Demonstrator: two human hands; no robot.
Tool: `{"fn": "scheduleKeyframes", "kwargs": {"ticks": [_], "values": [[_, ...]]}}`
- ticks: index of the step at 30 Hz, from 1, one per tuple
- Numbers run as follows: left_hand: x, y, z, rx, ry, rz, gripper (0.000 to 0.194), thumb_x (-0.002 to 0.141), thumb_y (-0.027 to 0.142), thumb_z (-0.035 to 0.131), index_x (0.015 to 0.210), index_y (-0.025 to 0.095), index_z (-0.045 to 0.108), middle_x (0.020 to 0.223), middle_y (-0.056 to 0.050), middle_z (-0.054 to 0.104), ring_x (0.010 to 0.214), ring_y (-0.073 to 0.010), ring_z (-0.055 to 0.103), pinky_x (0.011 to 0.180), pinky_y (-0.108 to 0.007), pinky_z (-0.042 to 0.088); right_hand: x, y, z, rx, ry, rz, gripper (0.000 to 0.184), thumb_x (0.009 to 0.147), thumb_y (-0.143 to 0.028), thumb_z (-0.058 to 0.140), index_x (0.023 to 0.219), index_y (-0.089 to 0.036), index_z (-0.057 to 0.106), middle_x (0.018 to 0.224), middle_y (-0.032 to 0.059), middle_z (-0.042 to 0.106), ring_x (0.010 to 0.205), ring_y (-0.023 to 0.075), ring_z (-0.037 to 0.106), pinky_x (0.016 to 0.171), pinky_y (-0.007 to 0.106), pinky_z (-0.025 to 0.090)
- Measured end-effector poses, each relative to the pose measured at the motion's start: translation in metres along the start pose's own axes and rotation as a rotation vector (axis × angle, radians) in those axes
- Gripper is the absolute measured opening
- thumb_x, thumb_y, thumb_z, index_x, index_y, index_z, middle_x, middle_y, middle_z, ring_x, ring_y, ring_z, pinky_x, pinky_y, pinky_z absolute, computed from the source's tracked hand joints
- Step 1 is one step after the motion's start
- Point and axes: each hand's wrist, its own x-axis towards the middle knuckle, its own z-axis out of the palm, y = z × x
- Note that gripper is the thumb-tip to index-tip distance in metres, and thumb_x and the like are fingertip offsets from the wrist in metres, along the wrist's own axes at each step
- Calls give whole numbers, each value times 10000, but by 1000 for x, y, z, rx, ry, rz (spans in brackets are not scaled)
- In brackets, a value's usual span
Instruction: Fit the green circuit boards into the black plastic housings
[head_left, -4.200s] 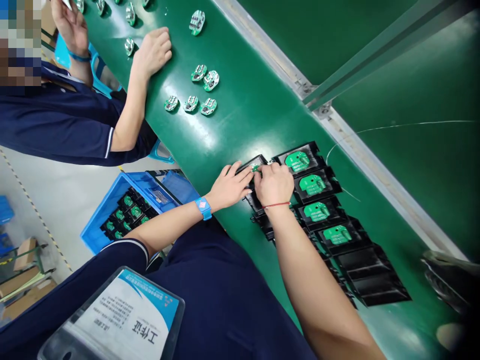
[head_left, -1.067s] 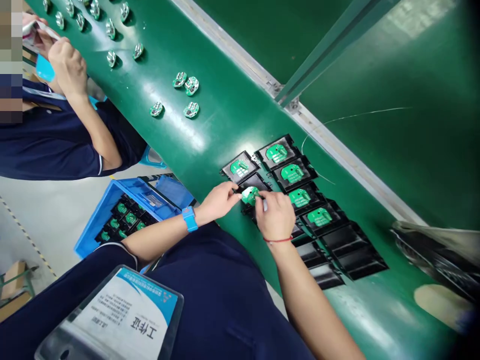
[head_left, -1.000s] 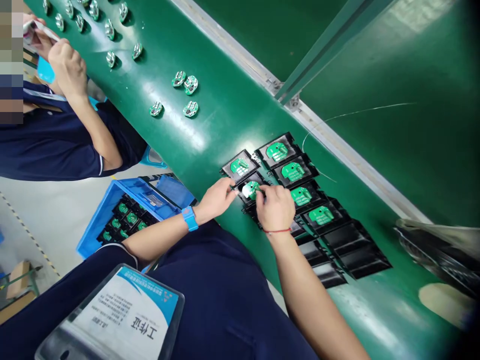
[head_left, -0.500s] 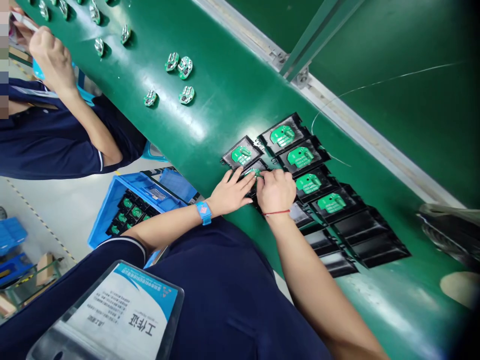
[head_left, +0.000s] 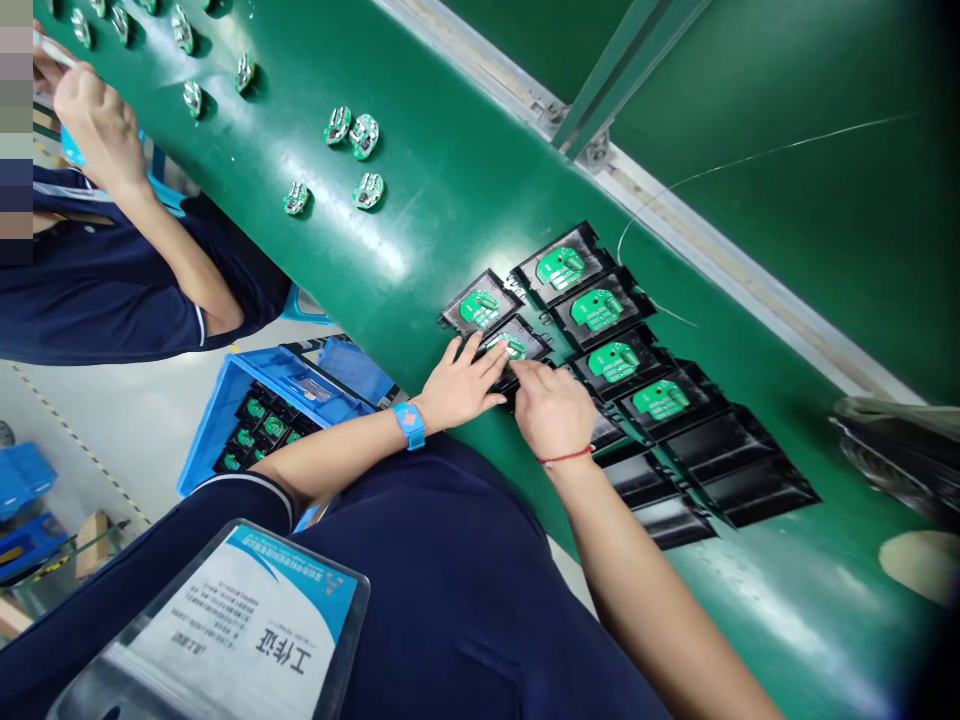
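Observation:
My left hand (head_left: 461, 385) lies flat with spread fingers over a black plastic tray-like case (head_left: 531, 338). Its fingertips touch the green circuit board (head_left: 508, 347) inside. From the other side my right hand (head_left: 556, 408) reaches in with curled fingers, its fingertips close to the lower edge of that board. Whether anything sits between these fingers is hidden. Beside them is another black case (head_left: 459, 290) holding a green board (head_left: 480, 308). To the right a row of black cases bears boards, among them one board (head_left: 561, 268) at the top.
Loose round circuit boards (head_left: 364, 136) lie scattered on the green table (head_left: 450, 120). Black cases without boards (head_left: 757, 490) lie at the lower right. A blue bin (head_left: 214, 410) holds fitted cases below the table edge. A co-worker's hand (head_left: 101, 125) is at the upper left. A thin wire (head_left: 720, 165) curves at the back.
My right hand has drawn back slightly, down from the board, so more of the board and its case shows. My left hand stays in place on it.

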Motion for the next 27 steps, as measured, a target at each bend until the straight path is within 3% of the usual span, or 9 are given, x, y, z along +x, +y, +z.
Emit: {"fn": "scheduleKeyframes", "kwargs": {"ticks": [4,11,27], "values": [[1,0,0,-19,-8,-3,611,891,499,450,1379,131,438,1498,-130,327,1365,-376,268,1078,-545,241,-4,-6,4,-39,-72,-12,458,861,-149,377,1294,-150,528,1241,90,617,891,189,583,740,330,361],[1,-1,1,-17,11,5,604,889,507,450,1367,138,451,1494,-116,341,1359,-379,277,1083,-554,234,-1,-9,3,-60,-137,22,453,866,-158,375,1292,-139,529,1247,117,610,836,182,635,684,335,375],[1,-5,1,11,51,37,558,881,473,489,1326,136,495,1455,-126,403,1372,-371,266,1087,-587,224,5,-29,0,-91,-157,121,442,868,-150,368,1258,-79,565,1191,149,634,790,212,650,655,343,387]]}}
